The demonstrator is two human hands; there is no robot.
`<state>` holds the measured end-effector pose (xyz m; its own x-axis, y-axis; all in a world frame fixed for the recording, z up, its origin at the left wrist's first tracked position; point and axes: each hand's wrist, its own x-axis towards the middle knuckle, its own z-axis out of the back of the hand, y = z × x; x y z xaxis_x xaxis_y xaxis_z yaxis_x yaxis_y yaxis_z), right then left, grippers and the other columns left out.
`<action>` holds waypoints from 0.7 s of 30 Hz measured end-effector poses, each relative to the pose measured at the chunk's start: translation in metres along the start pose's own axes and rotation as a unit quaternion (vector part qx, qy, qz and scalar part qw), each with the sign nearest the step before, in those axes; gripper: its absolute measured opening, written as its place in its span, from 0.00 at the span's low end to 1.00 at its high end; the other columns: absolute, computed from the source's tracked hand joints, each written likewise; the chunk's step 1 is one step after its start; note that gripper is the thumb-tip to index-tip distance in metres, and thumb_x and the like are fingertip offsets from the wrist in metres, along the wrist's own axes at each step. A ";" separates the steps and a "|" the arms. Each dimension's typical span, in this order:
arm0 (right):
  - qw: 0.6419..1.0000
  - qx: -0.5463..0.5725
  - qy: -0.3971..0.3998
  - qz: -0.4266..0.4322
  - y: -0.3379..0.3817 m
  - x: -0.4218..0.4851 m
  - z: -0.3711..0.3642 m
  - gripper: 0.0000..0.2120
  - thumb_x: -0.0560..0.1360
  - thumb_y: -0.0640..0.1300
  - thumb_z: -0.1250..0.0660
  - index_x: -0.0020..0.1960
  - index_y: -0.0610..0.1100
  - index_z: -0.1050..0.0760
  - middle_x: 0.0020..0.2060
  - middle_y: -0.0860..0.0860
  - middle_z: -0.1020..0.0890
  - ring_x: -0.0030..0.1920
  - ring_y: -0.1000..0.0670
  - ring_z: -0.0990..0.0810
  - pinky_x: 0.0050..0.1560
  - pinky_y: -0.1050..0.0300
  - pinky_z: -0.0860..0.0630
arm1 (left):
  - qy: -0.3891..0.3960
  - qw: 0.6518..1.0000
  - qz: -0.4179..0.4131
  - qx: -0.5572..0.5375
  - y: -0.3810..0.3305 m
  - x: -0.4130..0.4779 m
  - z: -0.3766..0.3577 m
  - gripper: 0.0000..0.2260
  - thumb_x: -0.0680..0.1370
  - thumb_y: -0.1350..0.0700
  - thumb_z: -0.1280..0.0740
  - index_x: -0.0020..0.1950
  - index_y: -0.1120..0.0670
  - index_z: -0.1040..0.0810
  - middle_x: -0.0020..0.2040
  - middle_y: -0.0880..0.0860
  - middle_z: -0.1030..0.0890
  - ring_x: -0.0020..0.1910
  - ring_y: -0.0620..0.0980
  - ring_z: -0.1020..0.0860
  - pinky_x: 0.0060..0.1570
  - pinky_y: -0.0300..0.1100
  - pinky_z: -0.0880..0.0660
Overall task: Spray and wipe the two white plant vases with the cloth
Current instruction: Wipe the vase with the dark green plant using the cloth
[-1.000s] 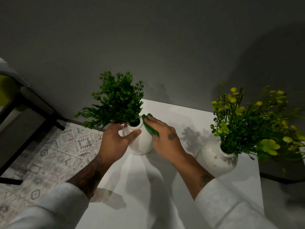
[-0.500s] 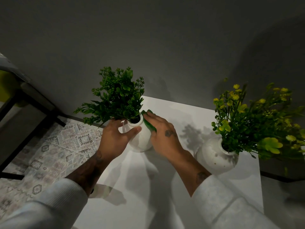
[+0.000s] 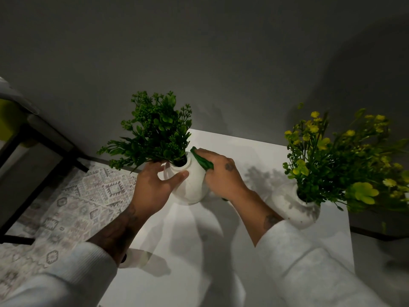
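A round white vase (image 3: 190, 189) with a dark green plant (image 3: 155, 134) stands near the left side of the white table (image 3: 177, 251). My left hand (image 3: 152, 188) grips its neck, thumb across the front. My right hand (image 3: 222, 173) presses a green cloth (image 3: 201, 160) against the vase's right shoulder. A second white vase (image 3: 292, 207) with yellow-flowered greenery (image 3: 336, 156) stands at the table's right side, untouched. No spray bottle can be made out.
A grey wall rises right behind the table. A patterned rug (image 3: 73, 202) covers the floor to the left, beside a black-framed piece of furniture (image 3: 33, 151). A small pale object (image 3: 137, 259) sits at the table's left edge, partly behind my left sleeve.
My right hand has slid the cloth slightly along the upper right of the vase. My left hand keeps its hold on the neck. The view has shifted a little.
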<state>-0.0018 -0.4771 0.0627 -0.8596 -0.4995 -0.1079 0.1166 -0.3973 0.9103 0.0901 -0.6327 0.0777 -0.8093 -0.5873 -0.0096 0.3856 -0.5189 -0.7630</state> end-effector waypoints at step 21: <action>0.962 0.164 -0.021 -0.217 -0.045 -0.015 -0.018 0.32 0.71 0.28 0.46 0.67 0.53 0.25 0.52 0.53 0.18 0.46 0.52 0.19 0.47 0.58 0.18 | -0.006 1.000 -0.003 0.004 0.005 0.000 -0.002 0.27 0.65 0.39 0.25 0.60 0.50 0.22 0.60 0.48 0.23 0.57 0.46 0.24 0.59 0.46 0.26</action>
<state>0.0147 -0.4655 0.0167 -0.8120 -0.3077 -0.4959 -0.4150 -0.2929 0.8614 0.0910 -0.6345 0.0728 -0.8062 -0.5917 0.0021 0.3848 -0.5270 -0.7578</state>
